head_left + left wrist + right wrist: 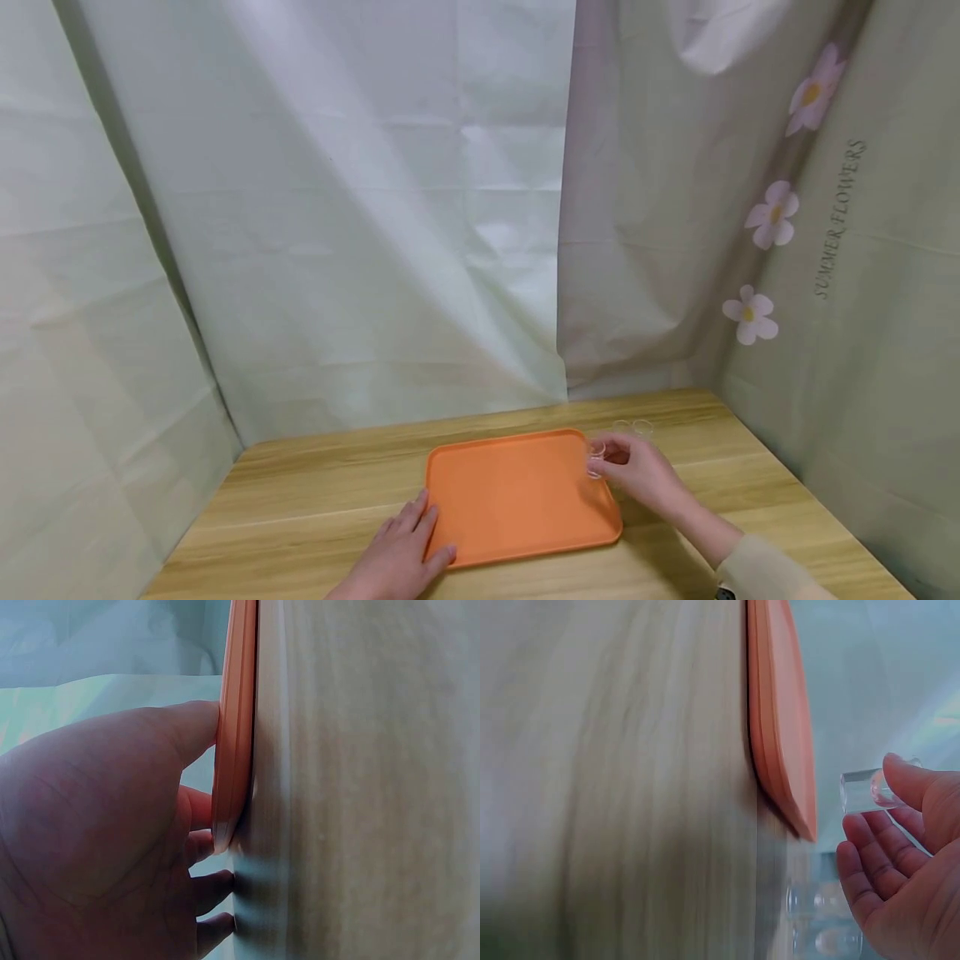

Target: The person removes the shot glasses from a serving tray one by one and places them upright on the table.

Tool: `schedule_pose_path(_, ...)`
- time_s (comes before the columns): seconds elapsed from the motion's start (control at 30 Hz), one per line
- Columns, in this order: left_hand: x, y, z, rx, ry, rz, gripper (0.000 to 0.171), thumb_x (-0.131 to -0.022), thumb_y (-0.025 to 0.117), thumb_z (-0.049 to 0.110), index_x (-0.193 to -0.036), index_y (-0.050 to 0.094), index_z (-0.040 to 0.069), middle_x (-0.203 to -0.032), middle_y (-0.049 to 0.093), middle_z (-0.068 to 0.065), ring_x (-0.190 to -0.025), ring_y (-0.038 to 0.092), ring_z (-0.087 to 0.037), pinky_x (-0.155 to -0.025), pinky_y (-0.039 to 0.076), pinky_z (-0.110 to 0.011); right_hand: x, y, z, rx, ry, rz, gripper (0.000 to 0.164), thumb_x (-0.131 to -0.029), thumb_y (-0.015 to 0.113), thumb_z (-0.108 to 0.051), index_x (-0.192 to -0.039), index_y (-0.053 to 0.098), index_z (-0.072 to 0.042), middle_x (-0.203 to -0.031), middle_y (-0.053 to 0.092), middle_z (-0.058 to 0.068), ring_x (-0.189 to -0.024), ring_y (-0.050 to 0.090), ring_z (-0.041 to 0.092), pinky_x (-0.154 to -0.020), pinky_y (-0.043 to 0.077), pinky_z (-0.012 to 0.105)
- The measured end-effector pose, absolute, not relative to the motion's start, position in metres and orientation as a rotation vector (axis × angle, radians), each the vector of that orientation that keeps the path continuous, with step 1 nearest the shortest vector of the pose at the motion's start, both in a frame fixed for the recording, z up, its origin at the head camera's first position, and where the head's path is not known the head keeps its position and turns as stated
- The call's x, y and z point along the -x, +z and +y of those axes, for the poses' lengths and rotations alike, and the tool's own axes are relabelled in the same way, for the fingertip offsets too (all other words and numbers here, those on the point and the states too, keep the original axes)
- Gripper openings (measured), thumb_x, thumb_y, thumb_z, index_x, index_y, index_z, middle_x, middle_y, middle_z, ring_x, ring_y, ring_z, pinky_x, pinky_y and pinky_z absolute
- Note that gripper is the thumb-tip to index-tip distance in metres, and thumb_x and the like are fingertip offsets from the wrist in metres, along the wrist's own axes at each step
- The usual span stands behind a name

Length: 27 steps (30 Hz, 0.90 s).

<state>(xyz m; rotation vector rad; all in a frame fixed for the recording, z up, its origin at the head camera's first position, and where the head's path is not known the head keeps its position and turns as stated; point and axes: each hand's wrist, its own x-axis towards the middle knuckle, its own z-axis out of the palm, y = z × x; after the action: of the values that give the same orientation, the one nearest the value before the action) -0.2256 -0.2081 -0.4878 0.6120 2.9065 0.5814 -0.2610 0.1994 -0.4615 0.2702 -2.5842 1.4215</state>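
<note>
An orange rectangular tray [517,500] lies on the wooden table. At its near left corner rests my left hand [397,550], fingers spread and fairly straight. In the left wrist view, the thumb [196,727] touches the tray's rim and two fingertips reach the tabletop. My right hand [641,471] pinches a small clear shot glass [859,792] between thumb and fingers, held over the tray's far right corner. In the right wrist view the glass lies sideways across the frame, above the level of the tray rim.
Two more clear glasses [825,896] stand on the table beyond the right hand, just right of the tray. The wooden tabletop [322,492] extends to both sides. Pale curtains [360,250] enclose the table at the back and sides.
</note>
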Motion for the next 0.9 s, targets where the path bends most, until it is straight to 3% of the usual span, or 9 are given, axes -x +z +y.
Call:
schedule_pose_path(0.4,0.229,-0.478,-0.208,-0.596,0.601,2.927,0.082,-0.11,0.063,0.056,-0.159,0.051,-0.009,-0.176,0.031,-0.027,-0.16,0.032,-0.049,-0.126,0.026,-0.07,0.237,-0.453,0.249,-0.184,1.344,-2.591,0.037,-0.098,0.088,-0.02,-0.126,0.077,0.001,-0.106,0.079,0.003,-0.098,0.076,0.018,-0.082,0.06,0.027)
schedule_pose_path(0.9,0.225,-0.489,-0.21,-0.589,0.594,2.902,0.083,-0.11,0.064,0.056,-0.16,0.051,-0.009,-0.175,0.031,-0.028,-0.16,0.032,-0.051,-0.124,0.028,-0.072,0.243,-0.47,0.281,-0.098,1.188,-2.648,0.04,-0.1,0.086,-0.02,-0.13,0.075,0.004,-0.106,0.079,0.004,-0.098,0.075,0.021,-0.079,0.058,0.027)
